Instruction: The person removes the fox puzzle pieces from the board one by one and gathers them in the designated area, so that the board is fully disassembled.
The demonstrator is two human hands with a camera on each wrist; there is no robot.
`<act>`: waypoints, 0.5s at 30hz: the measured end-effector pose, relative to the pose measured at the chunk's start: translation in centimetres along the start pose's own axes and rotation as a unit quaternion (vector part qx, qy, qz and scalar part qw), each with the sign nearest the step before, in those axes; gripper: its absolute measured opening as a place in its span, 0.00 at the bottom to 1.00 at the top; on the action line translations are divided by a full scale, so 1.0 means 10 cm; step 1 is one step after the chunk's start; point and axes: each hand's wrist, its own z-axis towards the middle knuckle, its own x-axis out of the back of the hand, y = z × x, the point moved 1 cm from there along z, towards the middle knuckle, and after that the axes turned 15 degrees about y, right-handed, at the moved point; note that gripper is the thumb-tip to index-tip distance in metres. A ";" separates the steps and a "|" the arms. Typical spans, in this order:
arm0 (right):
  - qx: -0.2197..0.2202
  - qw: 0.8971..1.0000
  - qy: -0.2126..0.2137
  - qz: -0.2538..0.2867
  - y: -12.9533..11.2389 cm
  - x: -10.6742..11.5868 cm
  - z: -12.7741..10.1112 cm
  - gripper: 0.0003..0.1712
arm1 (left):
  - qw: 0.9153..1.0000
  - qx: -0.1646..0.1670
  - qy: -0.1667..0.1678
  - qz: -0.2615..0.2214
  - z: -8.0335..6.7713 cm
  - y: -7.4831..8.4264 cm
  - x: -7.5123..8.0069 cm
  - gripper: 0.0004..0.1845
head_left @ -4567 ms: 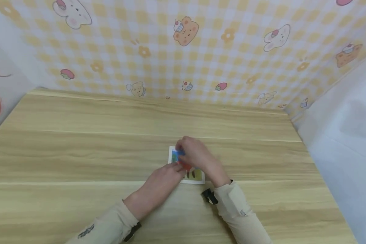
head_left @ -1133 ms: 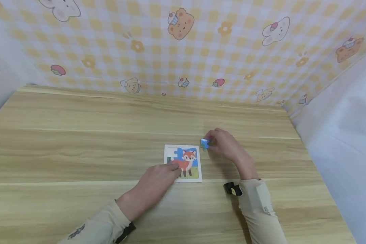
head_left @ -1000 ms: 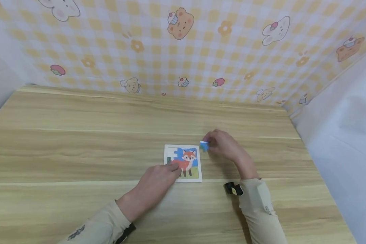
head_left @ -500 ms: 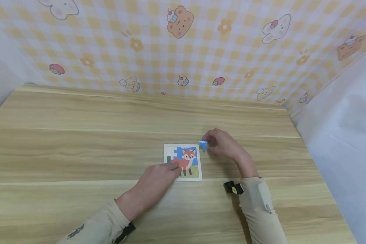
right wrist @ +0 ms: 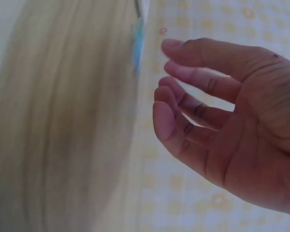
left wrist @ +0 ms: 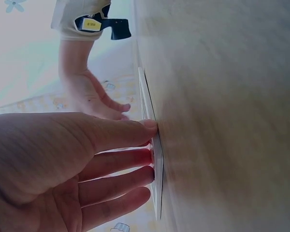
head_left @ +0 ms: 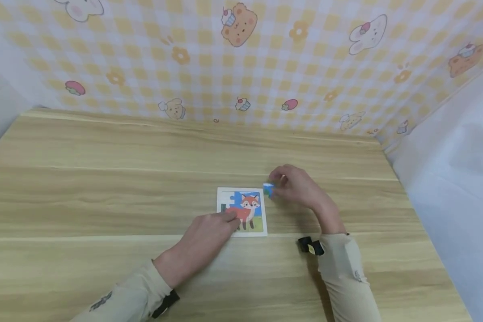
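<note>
In the head view a square fox jigsaw puzzle (head_left: 249,214) in a white frame lies on the table, its upper-left corner showing a bare white gap. My left hand (head_left: 206,232) rests its fairly straight fingers on the puzzle's lower left, covering that part. Seen from the left wrist, thumb and fingertips touch the thin board (left wrist: 157,159). To the right of the frame lies a blue-and-green puzzle piece (head_left: 268,189). My right hand (head_left: 299,188) is beside it, fingers loosely bent; the right wrist view shows them apart from the piece (right wrist: 137,47), holding nothing.
The wood-grain table (head_left: 104,188) reaches back to a yellow checked cloth (head_left: 201,58) with cartoon animals. White cloth (head_left: 459,170) hangs along the right edge. Black wrist straps (head_left: 311,246) sit below both hands.
Since the earliest frame, my right hand has moved right, off the puzzle, with the corner piece. Most recently its fingers have loosened from that piece. My left hand stays on the puzzle.
</note>
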 end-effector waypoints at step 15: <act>0.127 0.991 -0.038 -0.026 -0.47 -0.25 0.00 0.14 | 1.000 0.000 -0.002 0.013 0.02 -0.01 -0.02 0.10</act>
